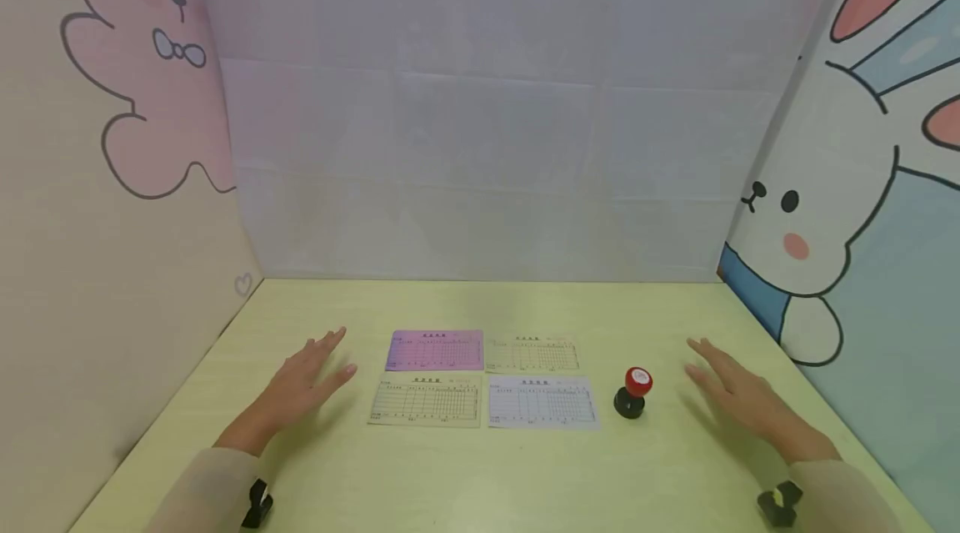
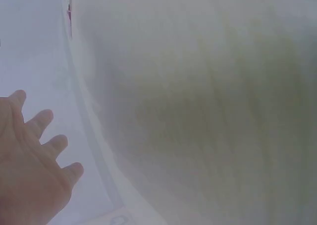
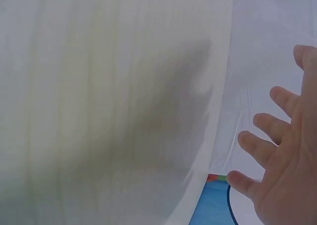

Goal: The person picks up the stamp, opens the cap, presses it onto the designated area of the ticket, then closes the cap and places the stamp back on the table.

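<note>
Both hands hover over a pale yellow table, holding nothing. My left hand (image 1: 303,383), fingers spread, is left of several printed form slips; its fingers (image 2: 40,121) also show in the left wrist view. The purple slip (image 1: 435,351) lies at the back left, a cream slip (image 1: 532,354) at the back right. In front of them are a yellowish slip (image 1: 425,401) and a white slip (image 1: 543,402). A stamp with a red knob and black base (image 1: 630,401) stands right of the slips. My right hand (image 1: 738,395) is apart from it, fingers extended (image 3: 257,148).
A white sheet wall (image 1: 480,116) closes off the table's back edge. On the left is a panel with a pink cartoon bear (image 1: 161,99); on the right, one with a white rabbit (image 1: 810,199). Black straps (image 1: 257,505) sit at both wrists.
</note>
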